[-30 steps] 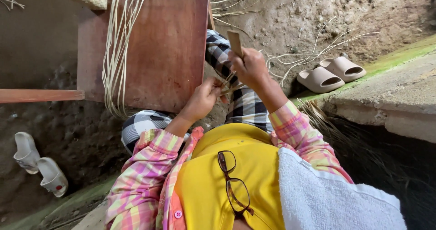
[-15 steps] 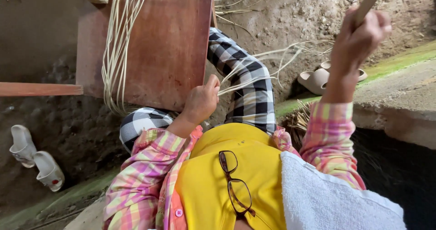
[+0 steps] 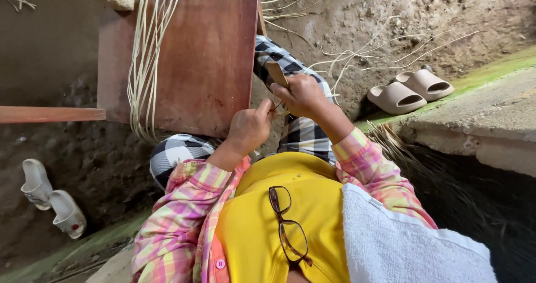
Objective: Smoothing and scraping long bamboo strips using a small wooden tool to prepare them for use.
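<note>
Down over the checked trousers (image 3: 304,129), both hands meet just beside the edge of the reddish wooden board (image 3: 195,54). Fingers of the right hand (image 3: 304,96) are closed round a small flat wooden tool (image 3: 277,73), its end sticking up. Left hand (image 3: 251,128) pinches pale reed strips (image 3: 277,109) at the tool's base. A loose bundle of strips (image 3: 146,48) drapes across the board; beige slippers (image 3: 410,90) lie well apart on the dirt.
</note>
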